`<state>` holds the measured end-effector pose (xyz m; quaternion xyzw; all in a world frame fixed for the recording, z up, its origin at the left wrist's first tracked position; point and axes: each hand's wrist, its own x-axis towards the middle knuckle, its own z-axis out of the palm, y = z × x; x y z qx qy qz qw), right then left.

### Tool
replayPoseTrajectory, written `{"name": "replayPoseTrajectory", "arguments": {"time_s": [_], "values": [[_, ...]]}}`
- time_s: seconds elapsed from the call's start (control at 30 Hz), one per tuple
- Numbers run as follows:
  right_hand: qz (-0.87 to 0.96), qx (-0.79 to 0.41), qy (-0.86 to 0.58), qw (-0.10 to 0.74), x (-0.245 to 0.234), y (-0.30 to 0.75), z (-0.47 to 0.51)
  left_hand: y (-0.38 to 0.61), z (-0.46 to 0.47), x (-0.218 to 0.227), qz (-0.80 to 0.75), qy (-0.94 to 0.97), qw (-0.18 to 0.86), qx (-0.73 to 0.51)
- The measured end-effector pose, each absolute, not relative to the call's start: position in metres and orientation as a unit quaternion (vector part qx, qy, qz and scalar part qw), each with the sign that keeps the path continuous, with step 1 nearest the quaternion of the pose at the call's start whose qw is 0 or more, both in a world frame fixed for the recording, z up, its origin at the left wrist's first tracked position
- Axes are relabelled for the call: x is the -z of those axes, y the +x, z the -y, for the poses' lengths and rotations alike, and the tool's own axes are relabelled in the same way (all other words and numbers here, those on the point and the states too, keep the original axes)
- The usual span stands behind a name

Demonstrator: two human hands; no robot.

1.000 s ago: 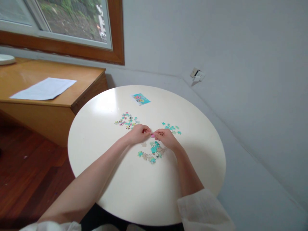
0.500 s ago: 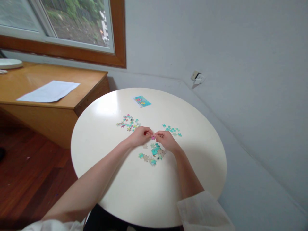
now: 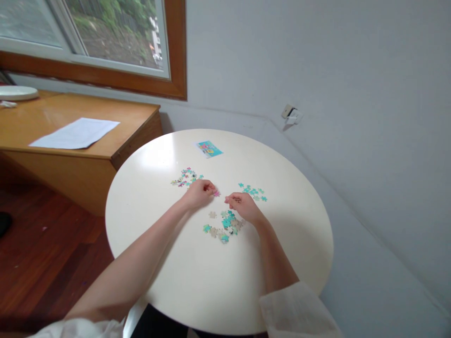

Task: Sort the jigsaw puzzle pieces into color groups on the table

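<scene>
My left hand pinches a small pink jigsaw piece at its fingertips, over the middle of the round white table. To its right, my right hand is closed with thumb and fingers together; whatever may be between them is too small to make out. Beyond my left hand lies a pile of mixed pink and teal jigsaw pieces, partly covered by the hand. Teal pieces are scattered past my right hand. Nearer to me sits a cluster of grey and teal pieces.
A colourful picture card lies toward the table's far side. On the wooden desk to the left are a white paper sheet and a round white object. A wall socket with a plug is at the right.
My left hand has moved left and slightly away from me, carrying the pink jigsaw piece. The two hands, together before, are now apart. My right hand has stayed nearly in place.
</scene>
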<state>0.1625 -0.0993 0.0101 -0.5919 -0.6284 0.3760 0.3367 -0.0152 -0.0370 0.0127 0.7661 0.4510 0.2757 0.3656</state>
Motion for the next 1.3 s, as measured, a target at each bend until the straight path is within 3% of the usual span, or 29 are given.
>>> {"name": "replayPoseTrajectory", "arguments": {"time_s": [0.43,1.3], "values": [[0.733,-0.381,-0.518,0.223,-0.022,0.171,0.107,-0.029,0.034,-0.025,-0.566,0.771,0.231,-0.180],[0.731,-0.372,-0.526,0.224,-0.021,0.169,0.107,-0.035,0.031,-0.021,-0.589,0.762,0.200,-0.180]]}}
